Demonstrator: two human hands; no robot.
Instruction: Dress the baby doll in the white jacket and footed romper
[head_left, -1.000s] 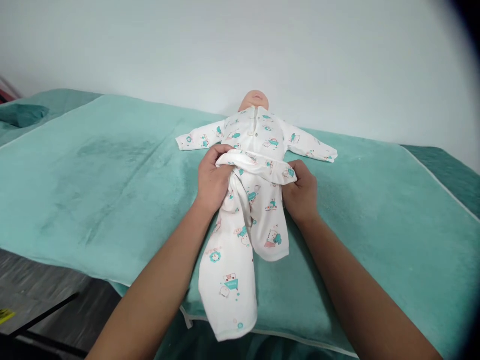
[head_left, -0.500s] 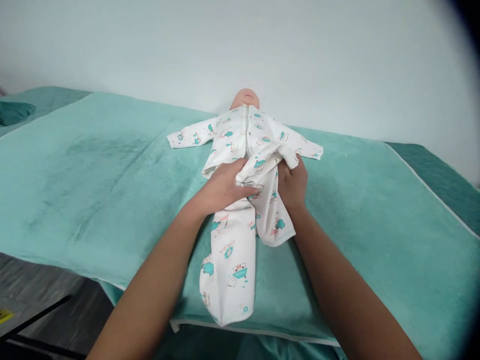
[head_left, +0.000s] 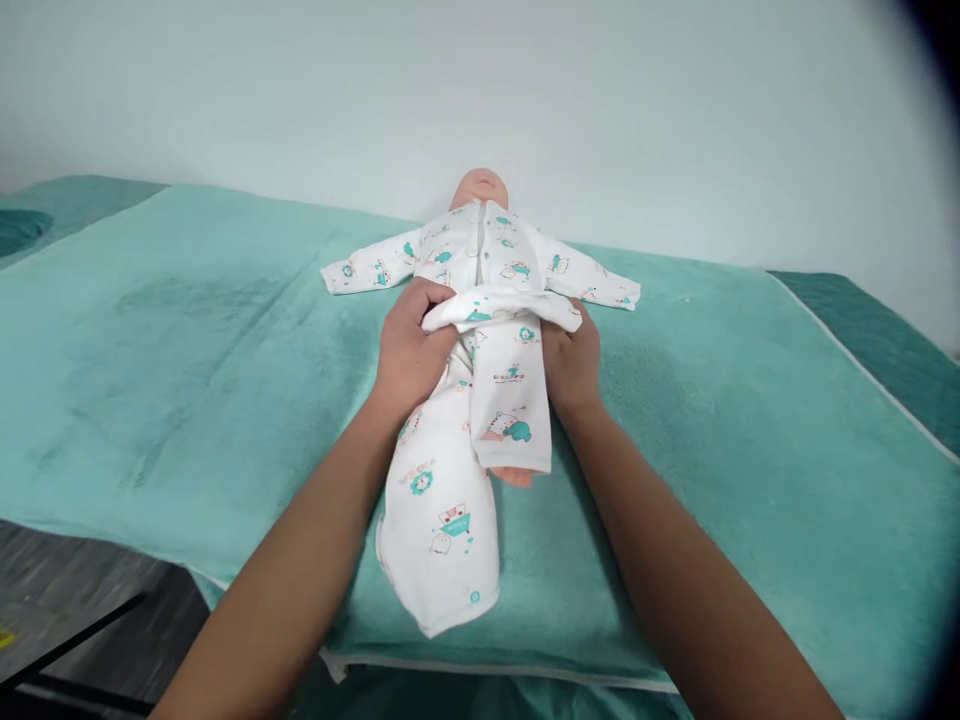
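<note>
A baby doll (head_left: 480, 186) lies on its back on a teal towel (head_left: 187, 340), head toward the wall. It wears a white printed top (head_left: 487, 250) with sleeves spread out. White printed trousers (head_left: 450, 500) cover its legs, and a doll foot (head_left: 514, 477) peeks from the right leg. My left hand (head_left: 409, 350) is closed on the left side of the trousers' waistband (head_left: 499, 308). My right hand (head_left: 571, 360) is closed on the right side of the waistband, at the doll's waist.
The towel covers a bed that runs wall to wall, with a darker teal sheet (head_left: 885, 340) at the right. A teal pillow (head_left: 19, 230) lies far left. Dark floor (head_left: 67, 600) and a black bar show beyond the bed's near left edge.
Both hands have pulled the waistband up again and spread it across the doll's waist after bunching it half a second ago. The doll's foot now shows from the right trouser leg.
</note>
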